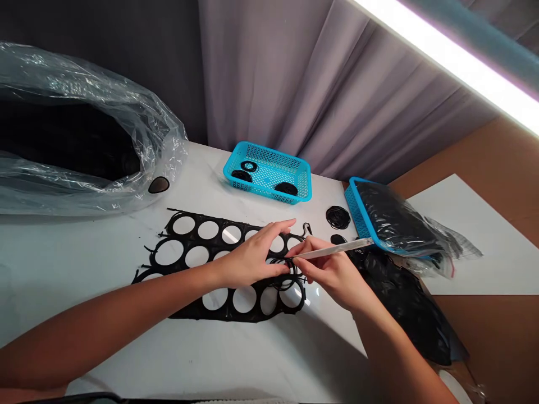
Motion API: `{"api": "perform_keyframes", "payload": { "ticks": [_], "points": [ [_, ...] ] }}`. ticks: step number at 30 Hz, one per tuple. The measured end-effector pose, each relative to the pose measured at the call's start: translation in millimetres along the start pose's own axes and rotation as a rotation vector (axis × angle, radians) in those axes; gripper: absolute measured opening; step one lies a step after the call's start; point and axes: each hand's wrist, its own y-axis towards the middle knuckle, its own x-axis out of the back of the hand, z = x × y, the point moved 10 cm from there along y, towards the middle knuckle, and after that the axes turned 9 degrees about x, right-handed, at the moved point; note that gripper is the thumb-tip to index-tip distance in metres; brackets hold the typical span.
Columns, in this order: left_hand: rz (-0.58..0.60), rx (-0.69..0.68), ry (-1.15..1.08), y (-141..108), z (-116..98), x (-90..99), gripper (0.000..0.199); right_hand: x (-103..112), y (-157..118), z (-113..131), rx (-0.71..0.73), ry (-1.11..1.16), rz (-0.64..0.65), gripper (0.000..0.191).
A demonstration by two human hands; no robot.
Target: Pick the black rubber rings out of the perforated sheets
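basket [268, 197] behind sheet [215, 255] | bag [154, 112] left of basket

Upper limbs of the person. The left hand [252, 258] and right hand [337, 275] are bare, with slender fingers. Both forearms [138, 314] are uncovered over the worktop [252, 359], broadening from narrow wrists [219, 272]. At its near edge: a dark curved strip [84, 397], possibly clothing, too cropped to identify.
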Motion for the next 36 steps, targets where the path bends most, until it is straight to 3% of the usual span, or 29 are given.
{"api": "perform_keyframes", "payload": {
  "ticks": [4, 8, 10, 12, 16, 19, 32, 36],
  "points": [
    [0.082, 0.184, -0.295, 4.1, 25.5, 1.4, 0.066, 1.0, 14.3, -20.7, -0.035, 0.178, -0.068, 0.024],
    [-0.097, 0.335, -0.468, -5.0, 49.7, 30.4, 0.042, 9.0, 30.6, -52.2, -0.009, 0.112, -0.18, 0.025],
    [-0.209, 0.336, -0.312, -10.6, 56.4, 44.8, 0.031, 1.6, 35.9, -63.9, -0.004, 0.052, -0.136, 0.02],
    [-0.24, 0.235, 0.008, -14.0, 52.0, 45.5, 0.029, -10.8, 38.2, -69.7, 0.013, 0.001, -0.04, 0.014],
    [-0.155, -0.021, 0.756, -24.1, 42.4, 3.2, 0.036, -17.8, 36.2, -71.8, 0.061, -0.101, 0.0, 0.013],
    [-0.142, -0.097, 1.05, -31.7, 43.3, -19.8, 0.036, -17.0, 35.0, -73.7, 0.071, -0.119, -0.019, 0.012],
    [-0.132, -0.133, 1.144, -35.4, 40.5, -25.2, 0.036, -19.3, 37.2, -72.9, 0.093, -0.159, 0.016, 0.012],
    [-0.136, -0.13, 1.166, -36.4, 39.5, -25.7, 0.039, -32.1, 33.3, -53.7, 0.221, -0.358, 0.058, 0.014]
  ]
}}
